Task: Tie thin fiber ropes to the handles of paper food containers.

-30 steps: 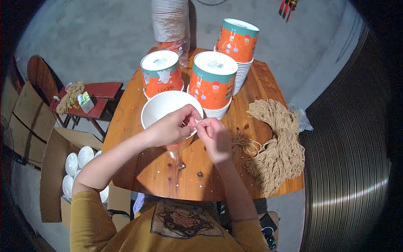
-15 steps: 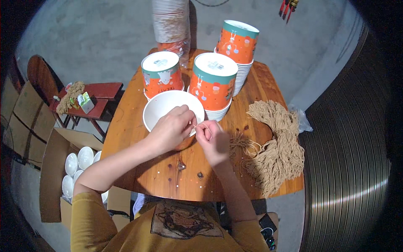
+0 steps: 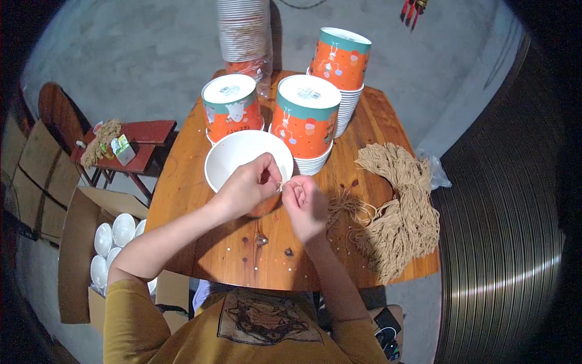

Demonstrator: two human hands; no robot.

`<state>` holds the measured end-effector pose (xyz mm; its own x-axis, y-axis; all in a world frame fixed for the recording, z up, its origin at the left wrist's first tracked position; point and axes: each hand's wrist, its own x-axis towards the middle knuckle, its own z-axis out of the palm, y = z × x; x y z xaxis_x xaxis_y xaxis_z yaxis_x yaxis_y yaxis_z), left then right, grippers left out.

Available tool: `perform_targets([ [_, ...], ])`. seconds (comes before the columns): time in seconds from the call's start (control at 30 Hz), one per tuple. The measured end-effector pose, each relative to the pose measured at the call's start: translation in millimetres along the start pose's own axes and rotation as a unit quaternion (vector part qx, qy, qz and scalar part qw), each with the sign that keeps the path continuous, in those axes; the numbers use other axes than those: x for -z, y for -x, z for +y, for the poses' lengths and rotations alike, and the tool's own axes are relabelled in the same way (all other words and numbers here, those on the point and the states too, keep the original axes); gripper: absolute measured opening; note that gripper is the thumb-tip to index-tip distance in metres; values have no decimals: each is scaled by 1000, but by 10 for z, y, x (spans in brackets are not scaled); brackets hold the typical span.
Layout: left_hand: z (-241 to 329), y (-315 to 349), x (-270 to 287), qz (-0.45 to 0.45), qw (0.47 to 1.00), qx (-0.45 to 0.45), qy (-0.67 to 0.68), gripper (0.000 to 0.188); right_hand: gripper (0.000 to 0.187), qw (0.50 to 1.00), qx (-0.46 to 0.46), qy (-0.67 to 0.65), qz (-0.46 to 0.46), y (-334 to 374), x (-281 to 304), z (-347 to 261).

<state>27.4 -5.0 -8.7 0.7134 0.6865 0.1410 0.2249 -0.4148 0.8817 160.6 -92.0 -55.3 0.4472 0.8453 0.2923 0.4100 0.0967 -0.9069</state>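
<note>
Head view shows me a white paper cup point(image 3: 239, 161) lying tilted on the bench point(image 3: 182, 200) just before 3 stacks of upturned orange cups point(image 3: 306, 118), mouth toward the person, which I judge keeps its rim within reach. My left hand point(image 3: 248, 188) is curled over the rim and my right hand point(image 3: 306, 203) meets it, fingers point(image 3: 285, 185) of both pinched on a thin string point(image 3: 280, 187). Loose tan twine point(image 3: 400, 209) lies heaped to the right, forearms angling in from below.

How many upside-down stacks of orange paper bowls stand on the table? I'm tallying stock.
3. One stack stands at the back left, one in the middle just behind the open white bowl, one at the back right. The clear-wrapped sleeve may hide others.
</note>
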Motion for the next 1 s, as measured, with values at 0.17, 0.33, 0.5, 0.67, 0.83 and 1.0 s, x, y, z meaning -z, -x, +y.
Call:
perform_targets([
  [0.17, 14, -41, 1, -28, 996, 7, 86, 17, 13, 988, -22, -153, -5, -15, -20, 83],
  [0.33, 13, -63, 13, -51, 987, 32, 147, 23, 13, 973, -135, -181, -38, -66, 41, 11],
  [0.5, 13, -93, 29, -53, 987, 40, 144, 22, 12, 977, -28, -212, -12, -57, -42, 193],
  [0.67, 107, -83, 27, -50, 985, 94, 139, 21, 23, 978, 187, 15, 91, -47, -43, 236],
  [0.83, 68, -78, 30, -49, 987, 76, 134, 21, 27, 937, 303, 142, 97, -37, 76, 118],
  [1.0, 67, -62, 28, -51, 993, 61, 84, 20, 21, 912, 331, 229, 74, -24, 156, 69],
])
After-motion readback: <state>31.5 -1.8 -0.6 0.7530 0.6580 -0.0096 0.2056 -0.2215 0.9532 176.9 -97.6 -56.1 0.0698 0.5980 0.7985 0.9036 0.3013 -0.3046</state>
